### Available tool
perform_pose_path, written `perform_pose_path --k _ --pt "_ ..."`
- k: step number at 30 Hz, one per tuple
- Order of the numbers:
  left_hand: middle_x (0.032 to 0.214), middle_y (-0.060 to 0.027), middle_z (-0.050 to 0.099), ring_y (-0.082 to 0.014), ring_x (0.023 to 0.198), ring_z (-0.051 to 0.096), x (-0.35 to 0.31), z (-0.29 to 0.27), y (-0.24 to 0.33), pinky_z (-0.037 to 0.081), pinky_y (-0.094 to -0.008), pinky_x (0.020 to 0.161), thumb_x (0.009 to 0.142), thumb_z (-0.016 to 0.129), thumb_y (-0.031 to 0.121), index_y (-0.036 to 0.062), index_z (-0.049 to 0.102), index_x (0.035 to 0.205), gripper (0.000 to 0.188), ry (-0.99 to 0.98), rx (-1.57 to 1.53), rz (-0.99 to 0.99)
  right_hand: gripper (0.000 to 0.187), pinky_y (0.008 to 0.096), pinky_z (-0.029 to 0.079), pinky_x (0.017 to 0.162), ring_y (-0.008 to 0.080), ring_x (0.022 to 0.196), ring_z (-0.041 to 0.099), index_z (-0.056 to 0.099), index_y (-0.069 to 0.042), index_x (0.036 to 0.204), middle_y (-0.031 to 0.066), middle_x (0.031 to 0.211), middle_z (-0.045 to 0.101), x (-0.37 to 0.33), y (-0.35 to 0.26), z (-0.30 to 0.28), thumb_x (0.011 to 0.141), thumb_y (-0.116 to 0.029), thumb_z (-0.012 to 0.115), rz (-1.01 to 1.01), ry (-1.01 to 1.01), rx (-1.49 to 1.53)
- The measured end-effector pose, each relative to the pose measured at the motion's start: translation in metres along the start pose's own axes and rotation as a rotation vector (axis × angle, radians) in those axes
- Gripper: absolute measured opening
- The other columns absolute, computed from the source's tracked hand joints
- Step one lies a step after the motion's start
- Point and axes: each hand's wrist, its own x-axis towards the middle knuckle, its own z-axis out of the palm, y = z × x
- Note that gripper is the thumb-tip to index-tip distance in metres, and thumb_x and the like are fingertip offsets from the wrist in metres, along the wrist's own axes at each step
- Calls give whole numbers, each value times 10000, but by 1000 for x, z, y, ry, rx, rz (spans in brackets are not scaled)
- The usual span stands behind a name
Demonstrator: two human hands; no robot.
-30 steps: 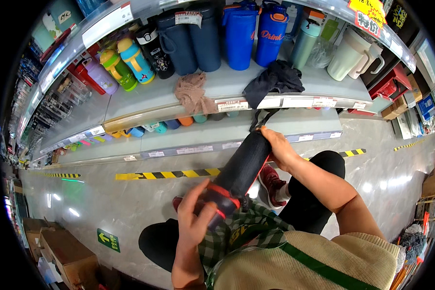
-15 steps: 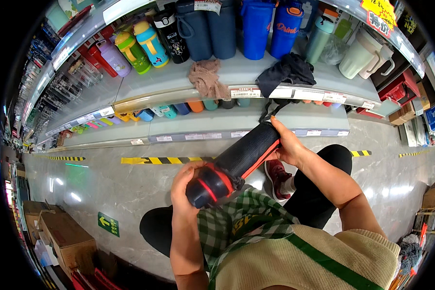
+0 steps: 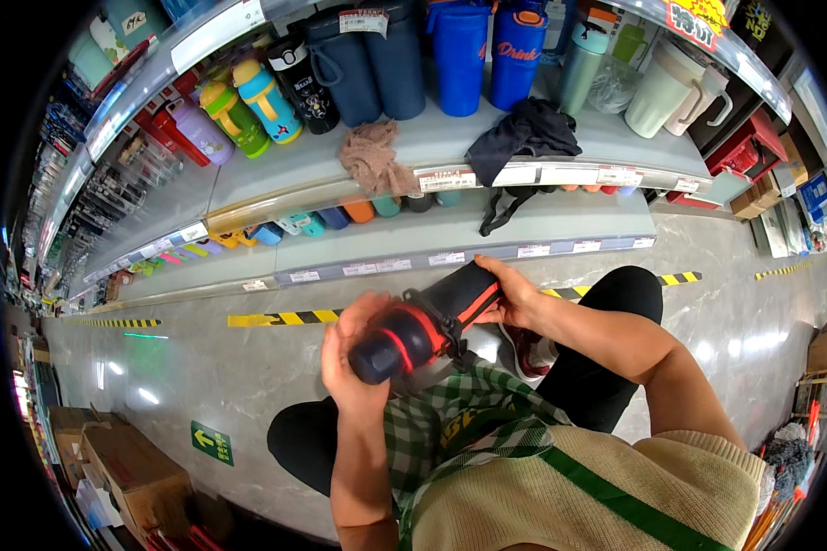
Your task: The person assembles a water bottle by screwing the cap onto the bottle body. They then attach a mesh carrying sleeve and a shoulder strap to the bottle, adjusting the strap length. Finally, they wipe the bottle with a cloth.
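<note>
A black vacuum flask (image 3: 420, 333) with red stripes is tilted between my two hands over my lap, its dark rounded lid toward the lower left. My left hand (image 3: 351, 354) cups the lid end, its fingers slightly blurred. At the other end my right hand (image 3: 516, 292) grips the body, thumb on top and fingers underneath. A dark strap with a buckle (image 3: 450, 331) lies against the flask's side. Ahead, a black cloth (image 3: 524, 138) and a brown cloth (image 3: 375, 158) drape over the shelf's front edge. Below the black cloth hangs a black strap (image 3: 501, 213).
The upper shelf (image 3: 266, 179) carries blue tumblers (image 3: 457, 64), dark blue bottles (image 3: 345, 73), children's bottles (image 3: 266, 101) and pale jugs (image 3: 666, 92). More colourful bottles (image 3: 358, 213) stand underneath. Cardboard boxes (image 3: 133, 468) are at the lower left. Yellow-black tape (image 3: 285, 319) marks the floor.
The flask has turned so its lid end points more toward me and its body looks shorter. My right hand has moved down and left with it. The view has shifted slightly.
</note>
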Motion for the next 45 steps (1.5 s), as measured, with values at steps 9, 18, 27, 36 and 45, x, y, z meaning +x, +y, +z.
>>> perform_pose_path --k 9,18,27,36,45 --pt "1286 -162 466 -239 1174 487 -8 13 -25 423 -366 987 685 698 -89 17 277 1359 802 -95 412 261 535 401 553 772 230 961 633 553 -115 1155 74 1070 642 0 18 10 914 -570 406 224 -155 -86" --pt "1062 -82 574 -137 941 579 6 9 -24 481 -285 844 758 699 -25 -4 438 1179 497 83 579 173 782 417 342 1036 244 1250 431 139 -22 1461 146 1326 455 -9 7 18 891 -249 624 -887 -183 -586" --pt "1097 -90 568 -164 999 571 22 15 -49 473 -305 873 786 731 98 -6 428 1207 529 57 677 82 931 416 393 974 383 1155 456 280 12 1306 231 1235 422 -28 13 50 618 -238 855 -1061 -188 -1028" --pt "1367 -179 395 -244 1251 421 21 17 -45 329 -372 1046 884 645 192 -40 151 1448 785 -140 523 72 962 342 419 974 238 1155 500 283 -33 1366 132 1260 486 -30 4 44 613 -142 872 -862 -265 -661" --pt "1485 -250 224 -293 1375 265 20 27 -24 242 -390 1098 858 662 231 -32 93 1464 872 -330 558 209 756 355 466 922 190 1054 573 421 -57 1273 76 1160 580 -27 -20 38 645 -68 841 -609 -386 9"
